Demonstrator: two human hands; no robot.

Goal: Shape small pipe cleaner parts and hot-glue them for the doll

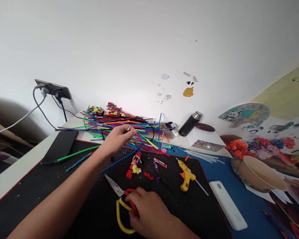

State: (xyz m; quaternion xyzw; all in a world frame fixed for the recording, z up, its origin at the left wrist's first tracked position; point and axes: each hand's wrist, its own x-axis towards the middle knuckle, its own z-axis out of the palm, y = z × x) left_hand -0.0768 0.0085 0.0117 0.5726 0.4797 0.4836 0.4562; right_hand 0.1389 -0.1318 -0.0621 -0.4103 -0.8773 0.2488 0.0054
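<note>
My left hand (119,136) is raised over a heap of colourful pipe cleaners (112,121). Its fingertips are pinched together on something small and dark that I cannot make out. Closer to me, my right hand (150,210) grips the red handle of a pair of scissors (117,191). The other handle is yellow, and the blades point away to the left over the black mat (89,205). Beyond the right hand lies a small pipe-cleaner figure (134,165) in red, pink and yellow. Beside it are a curled red piece (149,176) and a pink-purple piece (160,163).
A yellow glue gun (186,175) lies right of the figure, near glue sticks (201,156) and a turquoise lighter (167,146). A black phone (59,147) is at left. A white case (228,205), black flask (190,123) and bowl (264,172) stand right, near another person's hand (297,189).
</note>
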